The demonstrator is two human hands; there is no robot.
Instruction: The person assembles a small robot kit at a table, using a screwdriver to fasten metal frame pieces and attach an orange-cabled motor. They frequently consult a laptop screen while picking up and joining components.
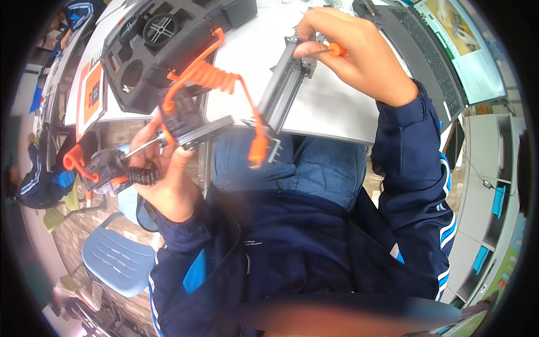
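Observation:
My left hand (171, 182), off the table's near left edge, is closed around a black mechanical assembly (185, 115) with metal rods and a short black cable chain (144, 174). An orange coiled cable (210, 77) runs from the assembly, its plug (258, 149) hanging over my lap. Above the table's right part, my right hand (365, 62) is closed on a small orange-handled screwdriver (336, 49). Its thin shaft points left, toward the far end of a grey metal rail frame (283, 90), where my fingertips also are. The rail's near end reaches past the table edge; my fingers hide part of its far end.
A black case (126, 98) with grey foam cut-outs and a round black wheel-like part (161, 29) stands at the back left. Beside it lies an orange-and-white booklet (90, 98). An opened laptop (418, 45) is at the right. A blue chair (120, 255) stands lower left.

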